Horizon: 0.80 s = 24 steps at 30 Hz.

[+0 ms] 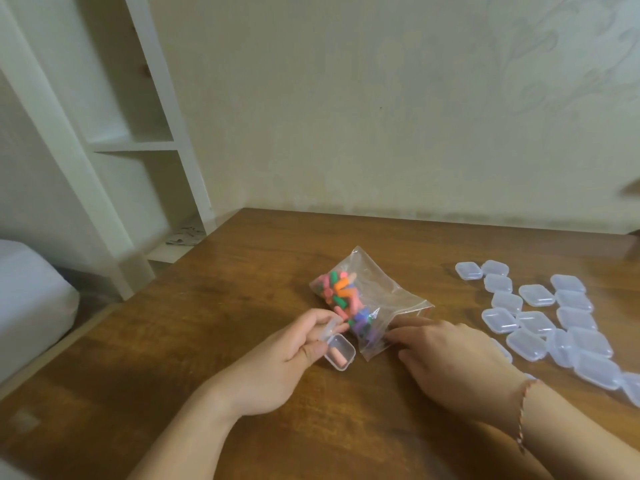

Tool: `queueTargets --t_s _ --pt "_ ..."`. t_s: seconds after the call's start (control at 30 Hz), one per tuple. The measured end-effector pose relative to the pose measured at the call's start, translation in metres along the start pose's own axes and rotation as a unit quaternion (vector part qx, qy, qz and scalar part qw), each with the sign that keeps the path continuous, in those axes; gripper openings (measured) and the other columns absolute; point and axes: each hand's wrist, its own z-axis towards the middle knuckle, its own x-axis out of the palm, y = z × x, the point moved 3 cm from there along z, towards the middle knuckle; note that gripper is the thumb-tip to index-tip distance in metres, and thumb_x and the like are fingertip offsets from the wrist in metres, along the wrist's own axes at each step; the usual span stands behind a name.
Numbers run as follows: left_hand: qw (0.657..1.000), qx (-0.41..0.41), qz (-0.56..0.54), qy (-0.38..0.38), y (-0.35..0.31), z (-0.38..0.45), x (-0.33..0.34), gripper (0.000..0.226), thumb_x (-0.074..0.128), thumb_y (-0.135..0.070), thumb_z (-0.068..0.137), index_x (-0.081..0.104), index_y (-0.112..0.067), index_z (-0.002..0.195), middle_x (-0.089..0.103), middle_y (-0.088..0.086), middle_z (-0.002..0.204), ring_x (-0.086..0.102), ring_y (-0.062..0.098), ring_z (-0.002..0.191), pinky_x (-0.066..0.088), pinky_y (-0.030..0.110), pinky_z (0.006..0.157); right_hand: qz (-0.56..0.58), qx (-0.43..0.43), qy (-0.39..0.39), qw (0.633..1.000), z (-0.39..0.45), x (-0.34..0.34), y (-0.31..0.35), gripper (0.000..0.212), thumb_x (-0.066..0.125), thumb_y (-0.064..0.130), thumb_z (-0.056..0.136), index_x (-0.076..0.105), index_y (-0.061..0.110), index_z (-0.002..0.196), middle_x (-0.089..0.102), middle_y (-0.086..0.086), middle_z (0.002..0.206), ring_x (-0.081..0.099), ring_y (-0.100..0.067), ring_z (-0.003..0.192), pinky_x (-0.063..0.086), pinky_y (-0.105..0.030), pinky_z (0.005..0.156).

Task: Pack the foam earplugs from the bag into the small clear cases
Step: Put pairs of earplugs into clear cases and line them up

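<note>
A clear zip bag full of coloured foam earplugs lies in the middle of the wooden table. My left hand grips a small clear case, lid open, with a pink earplug inside, just left of the bag. My right hand lies at the bag's near right edge, fingertips touching the plastic near its opening. Whether those fingers pinch anything is hidden. Several shut clear cases are spread over the table to the right.
A white shelf unit stands at the table's far left, with a white cushion below it. A patterned wall runs behind the table. A thin cord bracelet circles my right wrist.
</note>
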Motion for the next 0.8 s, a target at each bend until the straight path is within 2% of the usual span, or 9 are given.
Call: queueTargets --t_s 0.13,0.23,0.3,0.4,0.47,0.53,0.6,0.67,0.8 --pt "0.999 -0.004 0.054 -0.005 0.002 0.002 0.003 0.036 0.039 -0.043 0.103 0.033 -0.064 0.132 0.037 -0.036 0.141 0.036 -0.009 0.13 0.035 0.024 0.111 -0.003 0.026 0.008 1.0 0.0 -0.003 -0.009 0.031 0.039 0.038 0.099 0.056 0.043 0.125 0.061 0.019 0.121 0.062 -0.006 0.098 0.055 -0.02 0.079" --pt "0.996 -0.014 0.084 0.024 0.0 -0.001 -0.006 0.048 0.046 -0.054 0.097 0.027 -0.061 0.14 0.03 -0.038 0.141 0.038 -0.009 0.128 0.038 0.023 0.107 0.0 0.034 -0.024 0.999 0.0 -0.005 -0.009 0.03 0.041 0.034 0.099 0.056 0.044 0.124 0.058 0.019 0.124 0.06 -0.005 0.102 0.052 -0.018 0.08" --pt "0.996 -0.02 0.082 0.027 -0.006 -0.001 -0.022 0.061 0.049 -0.062 0.089 0.028 -0.052 0.146 0.036 -0.036 0.142 0.043 -0.011 0.126 0.041 0.023 0.107 0.006 0.033 -0.044 0.998 0.001 -0.005 -0.007 0.028 0.041 0.037 0.099 0.057 0.043 0.121 0.055 0.021 0.124 0.059 -0.005 0.104 0.053 -0.021 0.082" --pt "0.992 0.018 0.069 -0.109 -0.024 0.022 -0.048 0.046 0.052 -0.048 0.096 0.045 -0.038 0.141 0.057 -0.023 0.129 0.055 -0.01 0.11 0.044 0.015 0.091 0.01 0.041 -0.067 0.997 0.002 -0.004 -0.008 0.026 0.041 0.041 0.099 0.06 0.041 0.117 0.057 0.019 0.117 0.06 -0.007 0.097 0.055 -0.026 0.079" --pt "0.981 0.028 0.06 -0.184 -0.032 0.052 -0.052 0.038 0.052 -0.039 0.099 0.053 -0.029 0.136 0.059 -0.016 0.122 0.057 -0.002 0.105 0.044 0.018 0.086 0.01 0.049 -0.077 0.996 0.002 -0.004 -0.008 0.026 0.041 0.041 0.099 0.061 0.04 0.115 0.059 0.018 0.115 0.06 -0.006 0.097 0.053 -0.023 0.077" --pt "0.985 -0.001 0.071 -0.157 -0.034 0.082 -0.042 0.034 0.05 -0.04 0.1 0.059 -0.024 0.129 0.059 -0.01 0.115 0.055 0.006 0.104 0.045 0.025 0.089 0.008 0.053 -0.08 0.995 0.001 -0.004 -0.008 0.026 0.04 0.044 0.098 0.061 0.041 0.113 0.062 0.018 0.114 0.061 -0.006 0.096 0.051 -0.021 0.073" --pt "0.991 -0.039 0.095 -0.09 -0.033 0.103 -0.029 0.026 0.051 -0.043 0.1 0.066 -0.025 0.112 0.063 -0.007 0.106 0.058 0.009 0.101 0.051 0.034 0.092 0.004 0.057 -0.07 0.996 0.001 -0.004 -0.007 0.027 0.039 0.047 0.098 0.06 0.042 0.114 0.063 0.017 0.114 0.061 -0.005 0.093 0.046 -0.016 0.066" --pt "0.992 -0.06 0.089 -0.059 -0.033 0.111 -0.024 0.027 0.057 -0.042 0.097 0.07 -0.021 0.107 0.067 -0.007 0.102 0.062 0.012 0.099 0.053 0.035 0.092 0.008 0.065 -0.052 0.997 0.001 -0.004 -0.006 0.029 0.038 0.047 0.099 0.059 0.043 0.118 0.062 0.019 0.116 0.061 -0.003 0.095 0.042 -0.012 0.064" --pt "0.996 -0.048 0.007 -0.075 -0.031 0.111 -0.023 0.016 0.065 -0.027 0.093 0.07 -0.016 0.102 0.068 -0.004 0.102 0.065 0.013 0.1 0.054 0.033 0.089 0.011 0.092 -0.06 0.994 0.004 -0.002 -0.006 0.029 0.036 0.042 0.099 0.061 0.038 0.112 0.064 0.014 0.109 0.063 -0.007 0.091 0.055 -0.026 0.076"
